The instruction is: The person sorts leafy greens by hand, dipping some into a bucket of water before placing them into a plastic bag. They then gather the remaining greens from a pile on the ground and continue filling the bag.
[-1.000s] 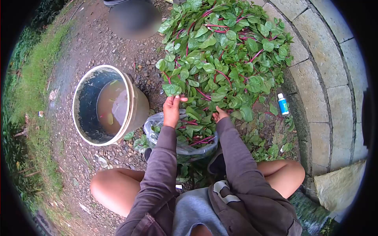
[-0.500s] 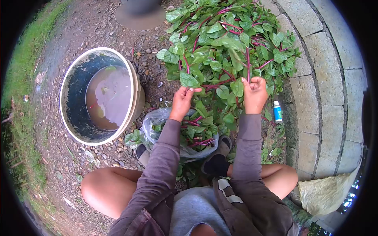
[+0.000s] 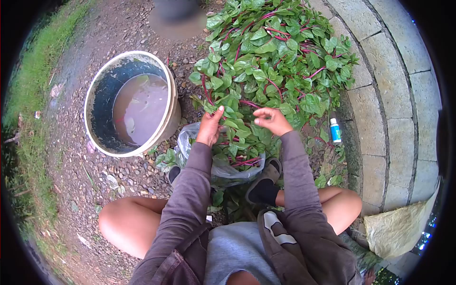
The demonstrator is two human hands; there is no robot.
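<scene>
My left hand (image 3: 209,127) is closed around Malabar spinach stems (image 3: 207,90), red with broad green leaves, just above the plastic bag. To its right, my right hand (image 3: 274,121) has its fingers loosely bent with thumb and forefinger apart, and no stem shows in it. Beneath both hands a clear plastic bag (image 3: 223,175) stands between my feet, filled with cut leaves and red stems. Beyond them spreads a large heap of Malabar spinach (image 3: 280,52) on the ground; some of its leaves lie right behind my right hand.
A bucket (image 3: 166,137) of murky water stands on the gravel at left. A small blue-and-white bottle (image 3: 335,130) lies beside the curved block edging (image 3: 373,118) at right. A pale sack (image 3: 394,228) rests lower right, and a dark round object (image 3: 175,9) sits at the top.
My right hand has let go of the upright red stem and moved left, toward my left hand. My left hand, still around stems, has shifted slightly left. The view has tilted a little.
</scene>
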